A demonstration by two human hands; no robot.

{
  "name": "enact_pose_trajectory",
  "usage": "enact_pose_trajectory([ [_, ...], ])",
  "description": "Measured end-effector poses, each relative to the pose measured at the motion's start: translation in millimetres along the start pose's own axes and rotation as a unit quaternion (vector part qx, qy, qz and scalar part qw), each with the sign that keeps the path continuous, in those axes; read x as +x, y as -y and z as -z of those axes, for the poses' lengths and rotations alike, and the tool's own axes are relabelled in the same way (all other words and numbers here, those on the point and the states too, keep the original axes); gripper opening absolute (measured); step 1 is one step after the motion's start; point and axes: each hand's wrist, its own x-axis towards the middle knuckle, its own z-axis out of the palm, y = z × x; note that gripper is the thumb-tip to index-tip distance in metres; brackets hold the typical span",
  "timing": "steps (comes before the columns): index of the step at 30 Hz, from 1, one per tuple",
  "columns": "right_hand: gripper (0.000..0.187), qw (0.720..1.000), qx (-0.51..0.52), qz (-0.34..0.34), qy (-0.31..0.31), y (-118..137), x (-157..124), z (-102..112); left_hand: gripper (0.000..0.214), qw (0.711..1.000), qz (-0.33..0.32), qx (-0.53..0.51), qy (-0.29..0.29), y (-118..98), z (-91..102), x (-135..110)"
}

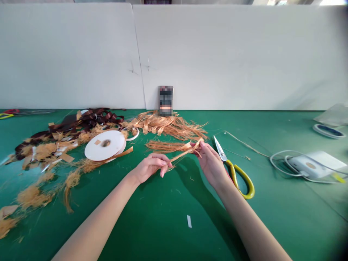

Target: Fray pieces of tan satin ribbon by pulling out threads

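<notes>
My left hand (pixel 151 168) and my right hand (pixel 209 163) hold a frayed tan ribbon strip (pixel 185 152) between them, pinching it in their fingertips. Just behind the strip, a tan shredded fringe (pixel 165 146) lies on the green mat (pixel 174 232). Right of my right hand rest closed scissors (pixel 239 177) with yellow handles and metal blades, close to my wrist. Left of my left hand lies a white ribbon spool (pixel 104 145), with a tan strip trailing from it towards my left hand.
A larger tan shredded pile (pixel 163 125) stands against the white partition (pixel 231 58), beside an upright, blurred packet (pixel 165 100). Dark brown ribbon (pixel 81 123) and tan scraps spread left. A white device (pixel 308 166) with looped cable sits right.
</notes>
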Motion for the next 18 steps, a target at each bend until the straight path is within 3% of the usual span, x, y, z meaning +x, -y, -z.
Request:
enact_pose_trajectory([
  [3,0.017,0.999,-0.014,0.010,-0.027,1.1,2.8,4.6,0.009,0.999,-0.011,-0.022,0.030,-3.2,0.0,-3.4],
  [7,0.020,0.997,-0.034,0.020,-0.059,0.8,5.4,8.7,0.019,0.992,0.007,-0.122,0.040,-7.0,6.9,-6.8],
  [14,0.016,0.999,0.007,0.017,-0.049,-1.8,0.8,0.0,0.029,0.979,0.020,-0.167,0.112,-9.3,15.8,-7.3],
  [18,0.017,0.999,0.031,0.019,-0.033,-1.6,-0.3,-4.5,0.029,0.981,0.045,-0.142,0.125,-6.0,16.9,-7.3],
])
